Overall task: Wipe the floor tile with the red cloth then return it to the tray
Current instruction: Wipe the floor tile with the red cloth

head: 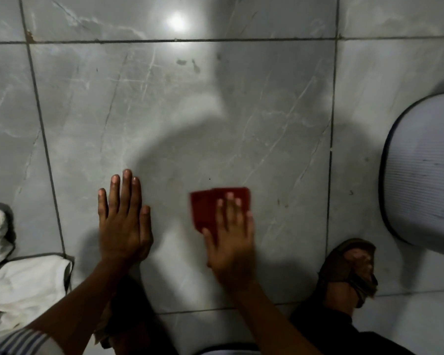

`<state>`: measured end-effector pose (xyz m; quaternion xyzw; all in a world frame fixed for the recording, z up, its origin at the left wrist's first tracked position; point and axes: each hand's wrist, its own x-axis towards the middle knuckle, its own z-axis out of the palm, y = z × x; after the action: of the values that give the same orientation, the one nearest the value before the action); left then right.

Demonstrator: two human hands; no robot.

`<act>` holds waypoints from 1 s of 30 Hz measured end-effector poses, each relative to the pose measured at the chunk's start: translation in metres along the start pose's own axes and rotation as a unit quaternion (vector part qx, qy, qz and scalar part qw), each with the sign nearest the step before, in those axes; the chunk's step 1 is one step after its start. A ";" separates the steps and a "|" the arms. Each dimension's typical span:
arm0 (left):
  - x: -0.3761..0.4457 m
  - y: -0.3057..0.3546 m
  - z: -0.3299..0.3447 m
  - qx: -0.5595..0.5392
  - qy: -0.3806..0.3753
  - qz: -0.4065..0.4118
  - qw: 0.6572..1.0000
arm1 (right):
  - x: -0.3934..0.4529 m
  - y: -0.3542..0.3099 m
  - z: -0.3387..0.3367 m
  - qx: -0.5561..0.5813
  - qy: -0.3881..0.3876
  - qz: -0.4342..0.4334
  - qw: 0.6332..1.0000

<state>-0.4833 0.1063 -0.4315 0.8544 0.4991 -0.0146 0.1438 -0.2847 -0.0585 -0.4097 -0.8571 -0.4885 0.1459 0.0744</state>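
A folded red cloth (207, 208) lies flat on the large grey marbled floor tile (180, 111), near its lower middle. My right hand (231, 237) presses down on the cloth with flat, spread fingers and looks motion-blurred. My left hand (123, 221) rests flat on the same tile to the left of the cloth, fingers together, holding nothing. A pale ribbed tray (426, 170) with a dark rim sits on the floor at the right edge, partly cut off by the frame.
White fabric (23, 285) is bunched at the lower left. A foot in a brown sandal (349, 267) stands at the lower right, between the tile and the tray. Dark smudges (187, 63) mark the tile's far part. My shadow covers the tile's middle.
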 end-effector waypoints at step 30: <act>-0.028 0.134 -0.175 -0.115 -0.229 -0.053 0.965 | -0.013 0.017 -0.254 0.399 -0.159 0.224 0.875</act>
<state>-0.4034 0.0669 -0.2284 0.7785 0.4953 -0.1603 0.3506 -0.1949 -0.0749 -0.1715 -0.8064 -0.1889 0.4757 0.2961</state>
